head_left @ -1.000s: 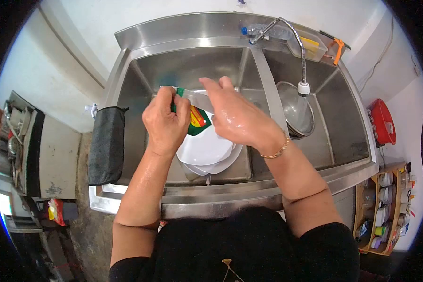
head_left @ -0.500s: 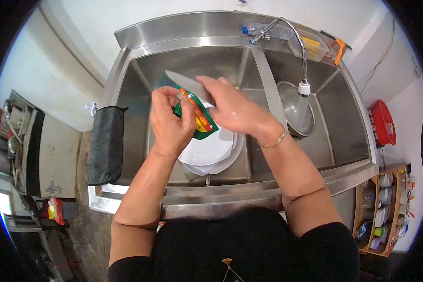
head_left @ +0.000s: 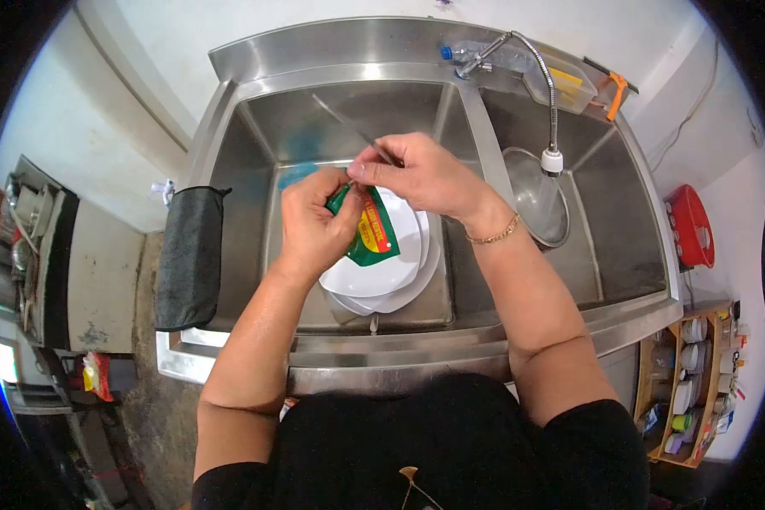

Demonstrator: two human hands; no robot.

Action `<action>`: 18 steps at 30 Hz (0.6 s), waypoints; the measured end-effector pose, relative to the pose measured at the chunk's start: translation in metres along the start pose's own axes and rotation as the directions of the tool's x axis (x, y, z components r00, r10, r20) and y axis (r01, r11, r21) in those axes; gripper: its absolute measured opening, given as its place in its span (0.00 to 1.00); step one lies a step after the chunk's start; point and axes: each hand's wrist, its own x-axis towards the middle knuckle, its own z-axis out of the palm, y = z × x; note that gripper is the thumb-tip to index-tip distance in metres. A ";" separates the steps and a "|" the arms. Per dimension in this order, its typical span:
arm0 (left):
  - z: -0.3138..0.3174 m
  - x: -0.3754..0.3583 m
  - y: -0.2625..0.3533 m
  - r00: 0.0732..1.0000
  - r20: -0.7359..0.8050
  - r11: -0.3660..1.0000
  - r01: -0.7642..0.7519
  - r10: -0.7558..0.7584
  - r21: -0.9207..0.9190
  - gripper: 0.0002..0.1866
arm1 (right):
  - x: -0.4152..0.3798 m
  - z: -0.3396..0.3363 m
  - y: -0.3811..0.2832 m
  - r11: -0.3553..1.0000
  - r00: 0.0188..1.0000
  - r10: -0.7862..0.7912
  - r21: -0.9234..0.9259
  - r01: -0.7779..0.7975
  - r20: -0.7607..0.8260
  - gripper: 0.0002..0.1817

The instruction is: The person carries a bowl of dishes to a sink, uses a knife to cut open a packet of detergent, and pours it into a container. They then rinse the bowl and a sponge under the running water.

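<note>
Left hand [head_left: 313, 219]: thumb and fingers clamped on upper end of glossy green plastic packet with red-and-yellow label [head_left: 374, 231]; packet hangs over stack of white plates [head_left: 348, 277] in the left basin of the stainless steel sink [head_left: 306, 315]. Right hand [head_left: 425, 177]: fingers closed around thin metal knife [head_left: 345, 116], thumb and forefinger together at packet's top corner, close to left fingertips; whether they grip the packet too, cannot tell. Blade points up and away, toward sink's back wall. White-tipped flexible metal faucet [head_left: 552, 160] hangs over round metal bowl [head_left: 542, 208] in the right basin, well apart from both hands.

Risks, my judgement: blade could nick left fingers if the right wrist turns, since both hands work so close; a hard tug could split the packet and spill contents on plates; if fingers are wet, packet or knife could slip and drop, maybe chipping a plate
</note>
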 end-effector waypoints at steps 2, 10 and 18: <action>-0.002 0.000 0.000 0.998 0.067 0.997 0.013 -0.018 0.071 0.04 | -0.001 -0.002 -0.006 0.999 0.996 0.046 0.023 -0.048 0.082 0.18; -0.010 0.005 0.007 0.989 0.050 0.988 0.144 -0.142 -0.056 0.05 | -0.023 -0.007 -0.038 0.914 0.905 0.258 0.219 -0.343 0.338 0.28; -0.013 0.006 0.002 0.990 -0.004 0.990 0.138 -0.138 -0.029 0.04 | -0.009 -0.005 -0.013 0.899 0.888 0.199 0.283 -0.334 0.415 0.28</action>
